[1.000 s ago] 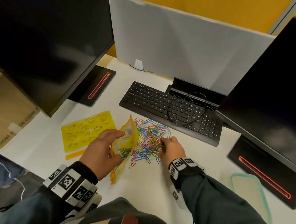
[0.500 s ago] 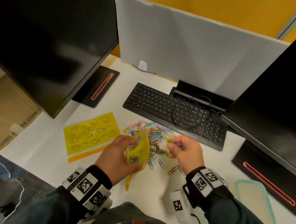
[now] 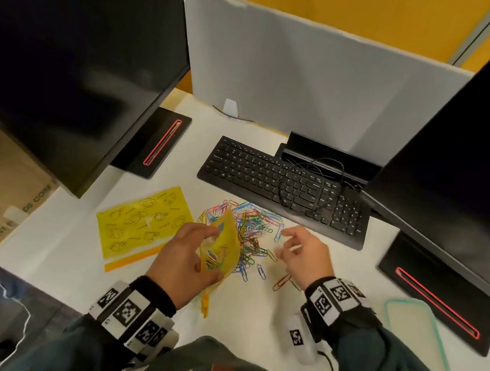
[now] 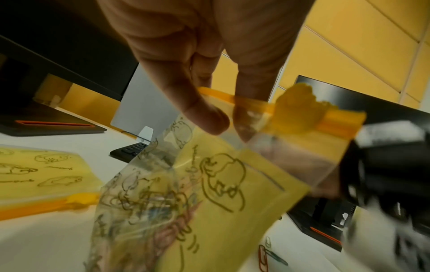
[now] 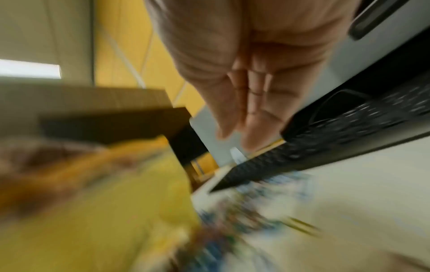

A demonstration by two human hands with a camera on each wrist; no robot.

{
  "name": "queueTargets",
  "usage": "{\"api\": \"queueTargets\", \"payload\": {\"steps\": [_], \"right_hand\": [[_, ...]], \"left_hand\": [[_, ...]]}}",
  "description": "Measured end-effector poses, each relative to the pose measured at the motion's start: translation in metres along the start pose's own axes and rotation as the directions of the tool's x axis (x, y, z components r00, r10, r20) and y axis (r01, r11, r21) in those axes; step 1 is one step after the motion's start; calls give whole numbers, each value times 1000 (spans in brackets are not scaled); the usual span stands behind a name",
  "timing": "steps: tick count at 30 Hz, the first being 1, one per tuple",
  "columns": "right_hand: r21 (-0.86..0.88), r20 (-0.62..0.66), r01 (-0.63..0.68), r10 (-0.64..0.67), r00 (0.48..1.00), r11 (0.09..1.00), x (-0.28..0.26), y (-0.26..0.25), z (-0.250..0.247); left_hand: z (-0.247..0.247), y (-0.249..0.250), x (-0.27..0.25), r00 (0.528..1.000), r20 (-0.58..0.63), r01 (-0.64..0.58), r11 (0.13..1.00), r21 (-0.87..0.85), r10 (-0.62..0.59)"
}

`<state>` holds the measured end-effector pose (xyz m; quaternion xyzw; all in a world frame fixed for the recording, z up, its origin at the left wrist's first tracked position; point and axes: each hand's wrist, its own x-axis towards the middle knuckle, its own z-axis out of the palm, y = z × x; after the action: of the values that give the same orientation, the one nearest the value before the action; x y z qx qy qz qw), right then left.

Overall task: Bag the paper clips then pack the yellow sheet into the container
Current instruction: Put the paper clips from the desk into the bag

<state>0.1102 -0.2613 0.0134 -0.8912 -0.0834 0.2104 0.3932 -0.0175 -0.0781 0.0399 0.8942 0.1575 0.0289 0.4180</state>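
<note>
A heap of coloured paper clips (image 3: pixel 252 226) lies on the white desk in front of the keyboard. My left hand (image 3: pixel 195 251) holds a yellow printed zip bag (image 3: pixel 221 250) upright at the heap's left edge. In the left wrist view, thumb and finger of the left hand (image 4: pixel 227 123) pinch the bag (image 4: pixel 209 193) just under its orange zip strip, and clips show through the clear side. My right hand (image 3: pixel 289 239) hovers to the right of the bag with loosely spread fingers and nothing in them. The right wrist view is blurred and shows straight fingers (image 5: pixel 253 127). The yellow sheet (image 3: pixel 142 224) lies flat to the left.
A clear container with a teal rim (image 3: pixel 433 343) sits at the right near the desk's front. A black keyboard (image 3: pixel 285 185) with a looped cable lies behind the clips. Two monitors on black bases (image 3: pixel 154 143) (image 3: pixel 436 299) flank the work area. A few stray clips (image 3: pixel 281 281) lie near my right wrist.
My right hand rose from the heap with pinched clips to the bag's mouth, then opened and drew back to the right. My left hand lifted the bag a little.
</note>
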Motion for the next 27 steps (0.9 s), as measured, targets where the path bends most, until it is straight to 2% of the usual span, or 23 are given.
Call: {"api": "queueTargets", "payload": {"steps": [1, 2, 3, 4, 9, 12, 14, 16, 18, 23, 27], "right_hand": [[-260, 66, -49, 68, 995, 964, 2, 17, 0], [-445, 115, -59, 122, 986, 894, 2, 31, 4], [-532, 139, -50, 145, 980, 845, 2, 42, 9], [-545, 133, -49, 144, 980, 837, 3, 50, 15], [-342, 43, 5, 10, 999, 940, 25, 38, 31], [-289, 65, 86, -70, 995, 953, 43, 20, 33], [-382, 179, 147, -83, 980, 912, 57, 14, 28], [-548, 321, 233, -55, 945, 803, 64, 12, 24], [-627, 373, 283, -40, 927, 726, 65, 12, 25], [-571, 217, 239, -137, 967, 785, 60, 20, 36], [-577, 191, 223, -135, 972, 786, 51, 22, 40]], "left_hand": [[-2, 0, -1, 1000, -10, -5, 1000, -6, 4], [-4, 0, -2, 1000, -19, -8, 1000, -12, 7], [-6, -2, -3, 1000, -29, -8, 1000, -15, 7], [-8, -3, -3, 999, -39, -5, 1000, -16, 4], [-10, -3, -4, 999, -49, 14, 1000, -15, -15], [-10, -1, -4, 999, -43, -4, 1000, -2, 4], [-11, 0, -3, 999, -41, -4, 1000, 3, 4], [-11, 0, -1, 999, -40, 5, 1000, 8, -5], [-9, 0, 0, 999, -40, 9, 1000, 15, -8], [-3, -2, 4, 999, -30, 21, 1000, 18, -20], [3, -2, 5, 1000, 1, 19, 1000, 19, -19]]}}
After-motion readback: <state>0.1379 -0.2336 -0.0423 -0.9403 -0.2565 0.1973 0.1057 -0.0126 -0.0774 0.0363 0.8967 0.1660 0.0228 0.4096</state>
